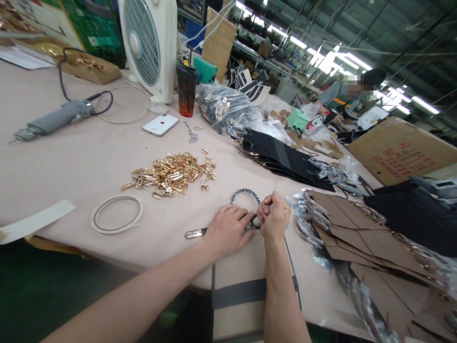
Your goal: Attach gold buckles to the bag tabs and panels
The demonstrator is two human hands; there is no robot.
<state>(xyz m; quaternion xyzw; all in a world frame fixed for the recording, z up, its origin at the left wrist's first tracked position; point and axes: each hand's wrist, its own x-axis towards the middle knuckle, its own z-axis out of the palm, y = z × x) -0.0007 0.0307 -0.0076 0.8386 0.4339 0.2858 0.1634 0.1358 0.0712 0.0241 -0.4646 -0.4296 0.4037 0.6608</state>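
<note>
My left hand (228,229) lies palm down with its fingers stretched out over the top edge of a beige panel with a dark grey band (239,293). A dark strip with a shiny metal end (195,233) sticks out to the left from under it. Close beside its fingertips, my right hand (274,215) is closed in a fist around a tool with a pale handle (257,221). The tool's tip is hidden, so its kind cannot be told. Just beyond both hands is a ring-shaped handle wrapped in clear plastic (244,192).
Gold metal fittings (174,172) lie in a pile, with a tape roll (117,215) nearer. Behind are a phone (160,125), a tumbler (186,90), a fan (150,47) and a corded grey power tool (57,119). Brown panels (360,228) stack at right. Another person (342,97) stands far back.
</note>
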